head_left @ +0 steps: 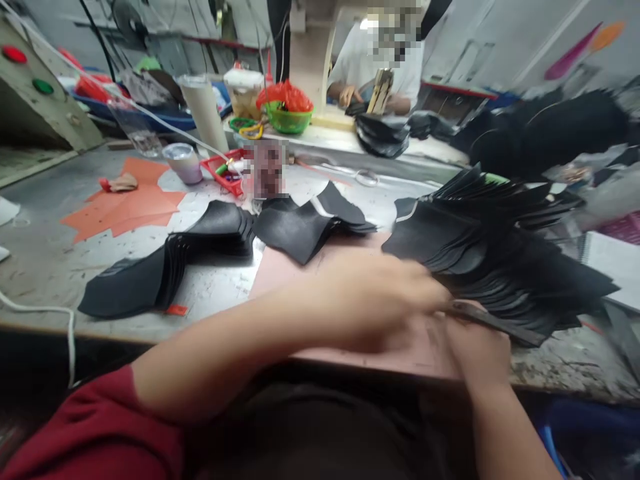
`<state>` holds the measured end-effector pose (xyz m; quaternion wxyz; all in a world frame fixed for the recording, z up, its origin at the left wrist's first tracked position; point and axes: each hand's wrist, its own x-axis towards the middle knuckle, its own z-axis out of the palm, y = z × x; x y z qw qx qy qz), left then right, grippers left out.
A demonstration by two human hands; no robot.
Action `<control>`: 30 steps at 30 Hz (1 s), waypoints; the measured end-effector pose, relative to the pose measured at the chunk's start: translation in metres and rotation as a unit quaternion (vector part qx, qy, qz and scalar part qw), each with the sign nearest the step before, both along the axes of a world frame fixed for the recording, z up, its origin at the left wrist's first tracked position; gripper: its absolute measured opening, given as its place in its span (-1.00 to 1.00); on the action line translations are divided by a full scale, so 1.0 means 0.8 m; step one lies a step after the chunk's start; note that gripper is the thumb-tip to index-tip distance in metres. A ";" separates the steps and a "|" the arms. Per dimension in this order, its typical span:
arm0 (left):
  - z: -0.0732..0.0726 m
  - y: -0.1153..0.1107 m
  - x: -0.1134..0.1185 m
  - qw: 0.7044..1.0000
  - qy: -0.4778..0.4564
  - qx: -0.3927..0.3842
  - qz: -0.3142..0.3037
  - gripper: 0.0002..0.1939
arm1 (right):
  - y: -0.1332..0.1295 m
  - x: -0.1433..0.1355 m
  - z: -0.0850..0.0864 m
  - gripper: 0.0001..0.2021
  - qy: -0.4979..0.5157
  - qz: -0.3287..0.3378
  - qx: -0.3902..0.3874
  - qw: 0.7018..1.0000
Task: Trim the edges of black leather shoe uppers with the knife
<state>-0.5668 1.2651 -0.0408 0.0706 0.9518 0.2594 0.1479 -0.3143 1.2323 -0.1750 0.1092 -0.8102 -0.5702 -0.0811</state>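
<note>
My left hand (385, 297) reaches across a pink sheet (275, 270), blurred by motion, so its fingers do not show clearly. Its fingertips come close to one end of a dark, narrow piece (500, 321), seen nearly edge-on. My right hand (477, 343) is closed around that piece at the front of the table; whether it is leather or a tool I cannot make out. Beyond my left hand lies a stack of black leather-like pieces (300, 230). Another black stack (140, 277) fans out to the left. A larger pile of black pieces (480, 233) spreads to the right.
An orange sheet (135, 200) lies at the left, near a cup (183, 163) and a tall tumbler (205, 110). Behind are a red tray (223, 175) and a green basket (290, 119). A notebook (613, 263) sits far right. Another person (345, 63) works opposite.
</note>
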 end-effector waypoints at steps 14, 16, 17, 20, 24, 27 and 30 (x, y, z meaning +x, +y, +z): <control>-0.063 0.151 -0.053 0.929 0.045 -0.012 0.368 -0.67 | 0.009 -0.003 -0.011 -0.78 0.085 0.005 -0.008 0.996; -0.051 0.130 -0.056 0.934 0.031 -0.007 0.355 -0.66 | 0.009 -0.006 -0.003 -0.78 0.096 0.006 -0.020 0.995; -0.047 0.115 -0.056 0.942 0.025 -0.009 0.335 -0.66 | 0.010 -0.008 0.001 -0.78 0.105 0.007 -0.025 0.994; -0.048 0.056 -0.049 0.976 0.029 -0.060 0.209 -0.68 | 0.013 -0.010 0.012 -0.78 0.142 -0.004 -0.037 0.989; -0.064 -0.020 -0.030 0.977 0.094 -0.187 0.051 -0.71 | 0.015 -0.006 0.029 -0.82 0.181 0.040 -0.055 0.981; -0.067 -0.037 -0.018 0.963 0.140 -0.228 -0.013 -0.72 | 0.013 0.000 0.045 -0.82 0.122 0.106 -0.097 0.982; -0.068 -0.020 0.000 0.953 0.179 -0.237 -0.053 -0.67 | 0.006 0.002 0.065 -0.80 0.083 0.133 -0.135 0.978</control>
